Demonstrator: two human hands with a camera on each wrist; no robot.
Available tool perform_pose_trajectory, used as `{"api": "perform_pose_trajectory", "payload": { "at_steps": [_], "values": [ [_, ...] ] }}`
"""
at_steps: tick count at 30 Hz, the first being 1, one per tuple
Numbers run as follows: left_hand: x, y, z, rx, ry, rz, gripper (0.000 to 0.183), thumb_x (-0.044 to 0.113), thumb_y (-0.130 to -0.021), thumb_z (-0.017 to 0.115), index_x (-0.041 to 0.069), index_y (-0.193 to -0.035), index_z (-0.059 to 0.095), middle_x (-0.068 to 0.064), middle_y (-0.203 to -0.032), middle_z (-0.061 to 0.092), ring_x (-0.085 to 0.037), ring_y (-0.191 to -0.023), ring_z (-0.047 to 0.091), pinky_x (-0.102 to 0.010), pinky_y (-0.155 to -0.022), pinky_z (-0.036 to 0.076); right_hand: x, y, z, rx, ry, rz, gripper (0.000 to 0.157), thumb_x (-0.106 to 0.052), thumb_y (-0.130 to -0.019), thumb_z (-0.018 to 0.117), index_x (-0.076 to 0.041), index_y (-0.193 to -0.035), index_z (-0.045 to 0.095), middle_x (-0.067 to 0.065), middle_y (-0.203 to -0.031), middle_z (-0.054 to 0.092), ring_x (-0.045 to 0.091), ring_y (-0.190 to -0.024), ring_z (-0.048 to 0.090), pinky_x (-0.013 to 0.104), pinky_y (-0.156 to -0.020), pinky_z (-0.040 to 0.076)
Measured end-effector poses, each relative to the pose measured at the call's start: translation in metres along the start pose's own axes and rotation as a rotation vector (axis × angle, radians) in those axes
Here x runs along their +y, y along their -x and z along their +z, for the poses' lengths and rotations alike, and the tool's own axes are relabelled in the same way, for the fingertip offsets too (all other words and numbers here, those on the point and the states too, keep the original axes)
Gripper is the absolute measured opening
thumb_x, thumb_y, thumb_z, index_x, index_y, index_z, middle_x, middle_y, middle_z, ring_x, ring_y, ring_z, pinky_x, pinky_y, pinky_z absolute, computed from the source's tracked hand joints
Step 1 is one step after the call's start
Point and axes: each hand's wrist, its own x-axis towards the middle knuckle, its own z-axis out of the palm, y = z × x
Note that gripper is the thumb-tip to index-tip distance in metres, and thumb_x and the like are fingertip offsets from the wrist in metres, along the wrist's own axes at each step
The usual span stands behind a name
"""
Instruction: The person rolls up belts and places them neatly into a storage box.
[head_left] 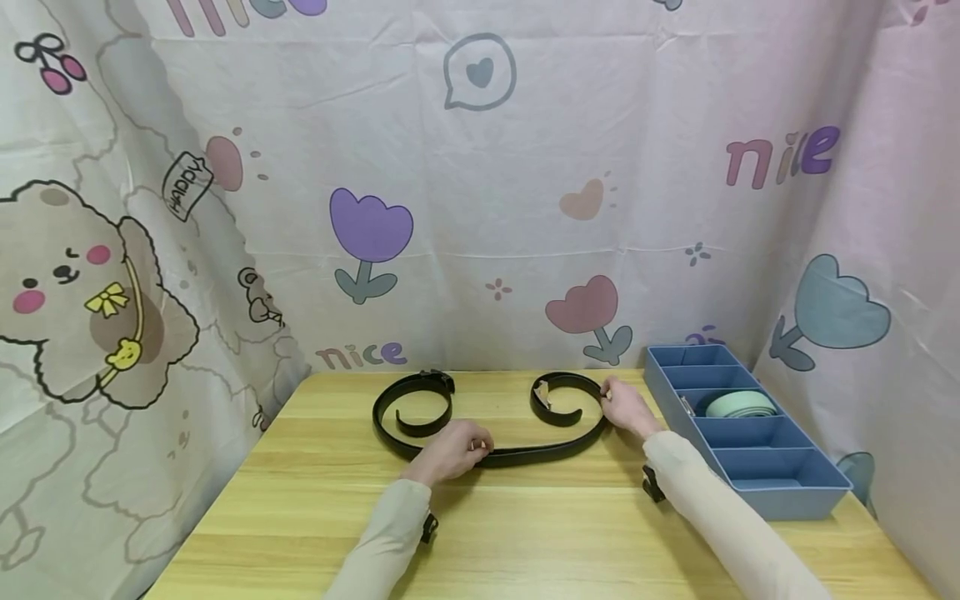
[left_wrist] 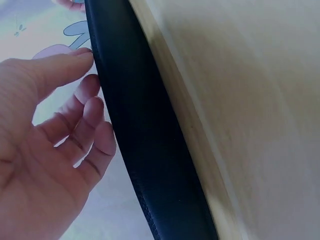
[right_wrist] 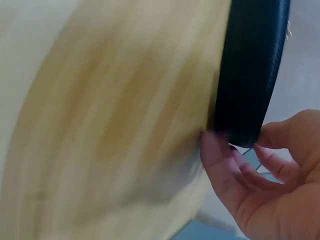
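Observation:
A long black leather belt (head_left: 525,456) stands on its edge on the wooden table, both ends curled inward into loops. On the left loop sits a dark fitting (head_left: 438,378), too small to make out. A small tan patch (head_left: 542,394) shows on the right loop. My left hand (head_left: 453,450) is at the belt's near stretch; in the left wrist view its thumb and bent fingertips (left_wrist: 105,137) meet the strap's edge, spread apart. With my right hand (head_left: 628,407) I pinch the belt at its right bend, fingers on one side and thumb on the other.
A blue-grey divided box (head_left: 787,507) stands at the table's right side. One compartment holds a coiled pale green strap (head_left: 741,405) with a metal part at its left. A printed curtain (head_left: 480,208) hangs behind the table (head_left: 525,542) and along both sides.

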Motion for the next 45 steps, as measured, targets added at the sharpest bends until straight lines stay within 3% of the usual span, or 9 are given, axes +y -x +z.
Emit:
{"api": "perform_pose_trajectory", "payload": {
  "at_steps": [4,9,14,24,29,31,35,37,45],
  "values": [
    [0.000,-0.001,0.002,0.001,-0.025,0.030,0.015,0.006,-0.091,0.065,0.016,-0.091,0.076,0.004,-0.091,0.072,-0.006,-0.080,0.059,-0.025,-0.074,0.051,0.004,-0.002,0.000,-0.072,-0.183,0.150,0.033,-0.007,-0.094,0.045,0.012,-0.122,0.048,0.030,-0.097,0.059,0.020,-0.047,0.062,0.030,-0.046,0.052],
    [0.001,0.000,0.004,0.003,-0.041,0.035,0.014,0.007,-0.091,0.066,0.016,-0.091,0.076,0.005,-0.091,0.073,-0.005,-0.080,0.059,-0.025,-0.075,0.050,0.008,-0.006,0.003,-0.096,-0.245,0.254,0.016,-0.011,-0.093,0.048,0.002,-0.085,0.051,0.016,-0.079,0.054,0.017,-0.044,0.060,0.028,-0.045,0.052],
    [0.002,0.000,0.005,0.008,-0.043,0.030,0.013,0.008,-0.091,0.066,0.016,-0.091,0.076,0.004,-0.091,0.072,-0.005,-0.078,0.057,-0.025,-0.074,0.049,0.009,-0.005,0.004,-0.083,-0.279,0.306,0.020,-0.014,-0.093,0.046,-0.005,-0.075,0.046,0.011,-0.075,0.049,0.017,-0.045,0.060,0.029,-0.046,0.054],
    [0.000,-0.001,0.008,0.005,-0.016,0.024,0.013,0.007,-0.091,0.065,0.015,-0.093,0.075,0.003,-0.092,0.072,-0.005,-0.078,0.058,-0.025,-0.074,0.050,0.008,0.003,-0.001,-0.125,-0.555,0.381,0.017,-0.012,-0.101,0.037,0.004,-0.100,0.042,0.003,-0.066,0.037,0.012,-0.053,0.045,0.028,-0.056,0.056],
    [0.001,-0.001,0.008,0.011,-0.014,0.024,0.013,0.009,-0.092,0.065,0.016,-0.092,0.075,0.004,-0.091,0.072,-0.005,-0.079,0.059,-0.026,-0.074,0.050,0.012,0.001,0.001,-0.131,-0.628,0.392,0.040,-0.012,-0.102,0.029,0.013,-0.132,0.038,0.007,-0.071,0.038,0.013,-0.058,0.044,0.028,-0.057,0.057],
    [0.002,0.000,0.006,0.009,-0.006,0.016,0.009,0.011,-0.090,0.067,0.017,-0.090,0.074,0.005,-0.086,0.070,-0.006,-0.076,0.057,-0.025,-0.070,0.049,0.011,-0.001,0.003,-0.119,-0.559,0.354,0.042,-0.009,-0.101,0.028,0.013,-0.135,0.041,0.014,-0.077,0.042,0.014,-0.059,0.047,0.028,-0.055,0.057],
    [0.001,0.004,0.007,-0.003,-0.004,-0.011,0.006,0.015,-0.086,0.074,0.020,-0.083,0.072,0.009,-0.077,0.064,-0.004,-0.069,0.053,-0.023,-0.065,0.046,0.007,-0.008,0.007,-0.087,-0.215,0.193,0.032,-0.004,-0.096,0.033,0.014,-0.114,0.053,0.036,-0.100,0.054,0.017,-0.049,0.061,0.028,-0.049,0.054],
    [0.000,0.006,0.008,-0.002,-0.022,-0.016,0.007,0.015,-0.085,0.075,0.020,-0.081,0.072,0.010,-0.077,0.063,-0.003,-0.069,0.052,-0.023,-0.065,0.045,0.006,-0.011,0.009,-0.058,-0.093,0.135,0.027,-0.002,-0.093,0.036,0.011,-0.106,0.055,0.040,-0.110,0.056,0.018,-0.045,0.063,0.027,-0.046,0.053],
    [0.000,0.006,0.009,0.034,-0.126,0.047,0.005,0.011,-0.084,0.076,0.015,-0.083,0.078,0.006,-0.079,0.065,-0.003,-0.073,0.056,-0.021,-0.067,0.048,0.014,-0.010,0.007,0.021,-0.165,0.136,0.031,-0.003,-0.094,0.038,0.009,-0.121,0.048,0.038,-0.111,0.057,0.020,-0.046,0.063,0.030,-0.047,0.052]
  ]
}}
